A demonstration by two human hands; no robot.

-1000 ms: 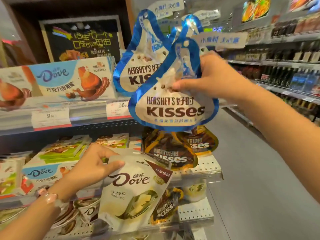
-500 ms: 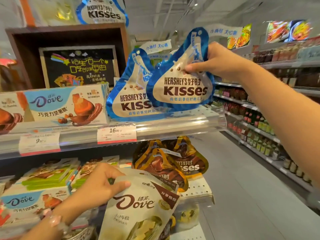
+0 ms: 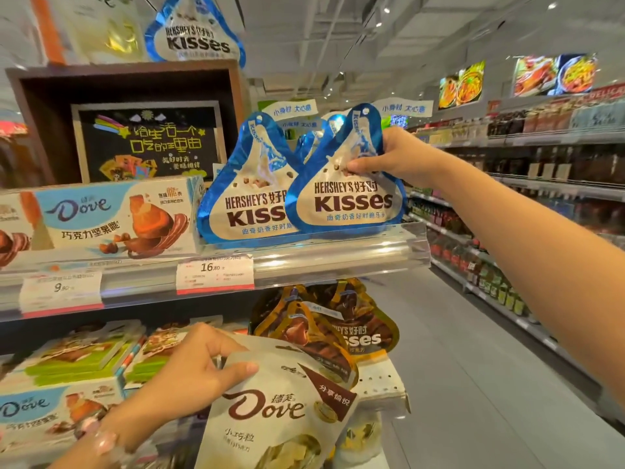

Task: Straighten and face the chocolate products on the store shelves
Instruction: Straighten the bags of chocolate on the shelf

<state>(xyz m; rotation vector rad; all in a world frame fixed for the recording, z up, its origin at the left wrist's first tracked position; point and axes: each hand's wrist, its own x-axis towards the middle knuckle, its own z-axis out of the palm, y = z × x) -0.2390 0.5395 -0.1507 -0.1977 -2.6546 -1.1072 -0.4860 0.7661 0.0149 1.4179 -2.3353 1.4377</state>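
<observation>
Seating the front blue Kisses bag [image 3: 348, 194] upright at shelf [image 3: 338, 252] edge, 1 o'clock: right hand [image 3: 389, 157] pinching its neck; square logo forward. Left hand [image 3: 189, 374] pinching Dove pouch [image 3: 274, 411], 6 o'clock.

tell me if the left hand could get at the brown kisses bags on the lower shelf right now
Probably not yet: the left hand grips the Dove pouch, which hangs in front of the brown Kisses bags. It looks close enough once freed.
</observation>
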